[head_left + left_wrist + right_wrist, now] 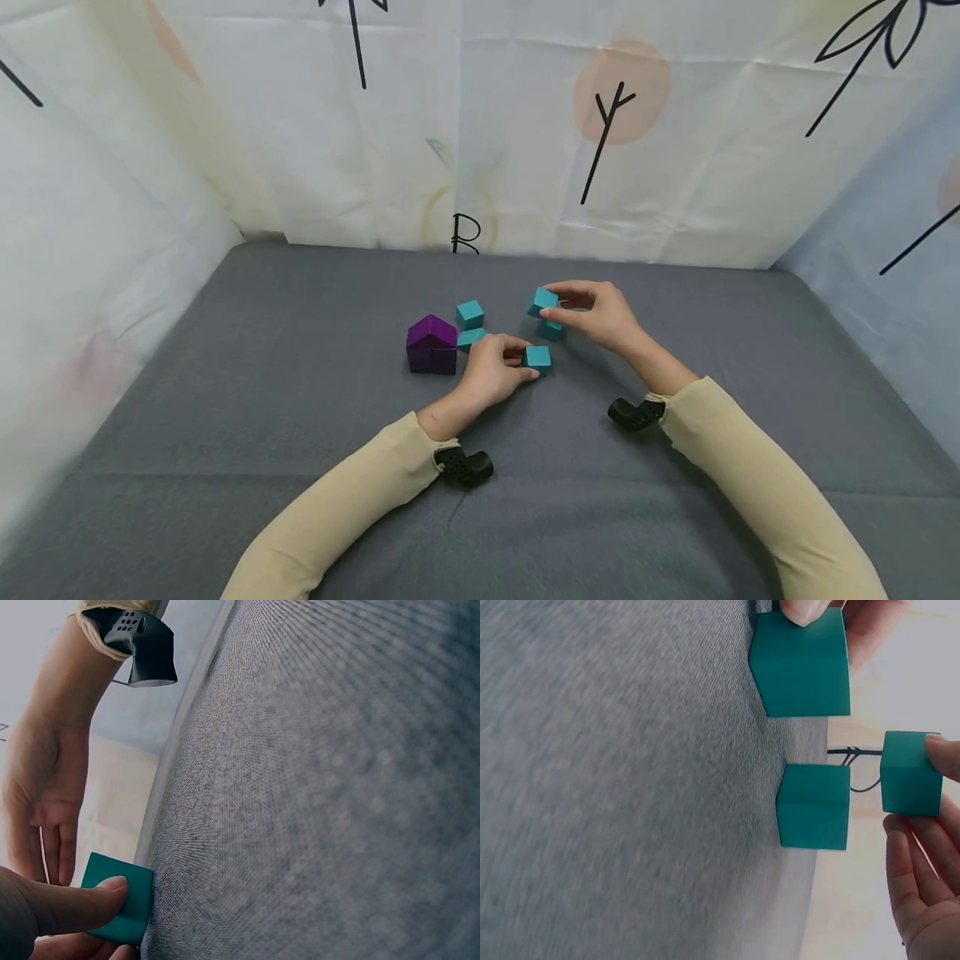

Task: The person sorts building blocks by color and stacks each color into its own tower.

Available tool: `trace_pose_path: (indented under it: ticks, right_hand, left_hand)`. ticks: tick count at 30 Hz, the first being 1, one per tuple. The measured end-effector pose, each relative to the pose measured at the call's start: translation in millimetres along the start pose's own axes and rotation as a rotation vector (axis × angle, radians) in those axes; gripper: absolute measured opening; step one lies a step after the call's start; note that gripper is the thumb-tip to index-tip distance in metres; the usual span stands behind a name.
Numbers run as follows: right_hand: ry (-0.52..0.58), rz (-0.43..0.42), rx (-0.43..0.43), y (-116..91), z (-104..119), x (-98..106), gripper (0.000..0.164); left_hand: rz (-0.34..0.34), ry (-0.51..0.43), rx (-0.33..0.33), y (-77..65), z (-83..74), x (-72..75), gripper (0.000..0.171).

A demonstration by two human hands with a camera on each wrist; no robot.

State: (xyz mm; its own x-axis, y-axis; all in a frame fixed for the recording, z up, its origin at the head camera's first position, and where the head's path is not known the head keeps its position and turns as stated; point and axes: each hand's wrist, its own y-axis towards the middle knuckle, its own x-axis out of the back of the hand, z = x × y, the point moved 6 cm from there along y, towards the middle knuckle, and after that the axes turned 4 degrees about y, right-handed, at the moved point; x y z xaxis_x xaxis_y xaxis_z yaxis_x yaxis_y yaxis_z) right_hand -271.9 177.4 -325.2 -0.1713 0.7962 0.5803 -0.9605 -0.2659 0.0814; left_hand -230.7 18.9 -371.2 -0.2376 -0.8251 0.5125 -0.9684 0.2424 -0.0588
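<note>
My left hand (pixel 491 371) holds a teal cube (pixel 537 357) on the grey cloth, its thumb pressed on one face in the left wrist view. My right hand (pixel 600 312) pinches another teal cube (pixel 542 300) between thumb and fingers. In the right wrist view that cube is raised off the cloth, higher than a third teal cube (pixel 815 806) that stands there. In the head view the raised cube partly overlaps the standing one, just beyond the left hand's cube.
Left of the hands stands a purple house-shaped stack (pixel 432 346) with a peaked top. Beside it are a teal cube (pixel 469 314) and another teal block (pixel 469 337), partly hidden behind my left hand. A patterned white cloth wall (pixel 510 167) borders the table's far edge.
</note>
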Motion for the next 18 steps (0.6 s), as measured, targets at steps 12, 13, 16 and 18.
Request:
trace_pose_path:
  ticks: [12, 13, 16, 18]
  right_hand:
    - [0.039, 0.036, 0.033, -17, -4, 13, 0.041]
    - [0.039, 0.042, 0.038, -19, -4, 14, 0.041]
    - [0.027, 0.061, 0.058, -23, -6, 15, 0.041]
    - [0.019, 0.074, 0.066, -26, -6, 16, 0.041]
  left_hand:
    - [-0.002, -0.003, 0.006, 0.8, 0.0, 0.2, 0.033]
    - [-0.002, -0.003, 0.005, 0.8, -0.1, 0.2, 0.033]
    - [-0.002, 0.0, 0.004, 0.6, -0.2, 0.1, 0.033]
    - [-0.002, 0.0, 0.004, 0.3, 0.0, -0.1, 0.033]
